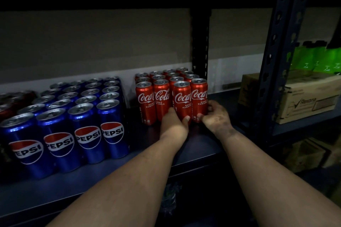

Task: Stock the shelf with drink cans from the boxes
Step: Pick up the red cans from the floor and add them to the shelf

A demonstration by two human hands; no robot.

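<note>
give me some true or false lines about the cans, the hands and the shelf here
1. The blue cans stand left of the red cans. True.
2. The left hand grips a blue can. False: it holds the third can in the front red row.
3. The right hand holds the rightmost front red can. True.
4. The red cans lie on their sides. False: they stand upright on the shelf, tops up.
5. A cardboard box sits on the next shelf to the right. True.
6. The front red row has six cans. False: it has four.
</note>
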